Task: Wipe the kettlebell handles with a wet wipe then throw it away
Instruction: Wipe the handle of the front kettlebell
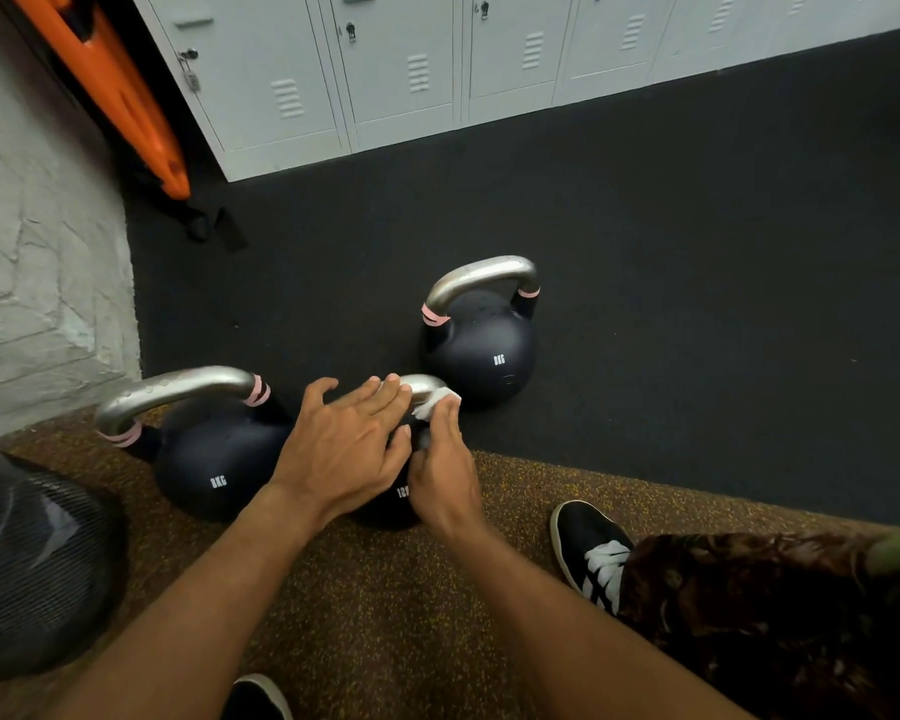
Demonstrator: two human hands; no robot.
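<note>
While the left hand lies flat and spread, fingers apart, over the middle kettlebell, the right hand pinches a crumpled white wet wipe against the right end of that kettlebell's steel handle. The left fingertips reach the top of the same handle without curling around it; the right fingers are closed on the wipe. Most of this kettlebell is hidden under the two hands, with only part of a white weight marking beginning "12" showing on its dark body.

To the left, touching or just beside it, stands a second dark kettlebell marked 8KG, upright, with pink bands at the base of each side of its handle. A third kettlebell, also marked 8KG with pink bands, stands upright just beyond the wipe, on the black rubber floor. The two nearer kettlebells sit on a brown speckled mat at its edge.

At the lower left is a dark mesh bin with a clear liner at its rim; its contents cannot be made out. A row of grey lockers, all doors shut, lines the far wall, one with a padlock. An orange board leans in the corner beside a white brick wall. A black shoe with white laces and a patterned trouser leg show at the lower right.
</note>
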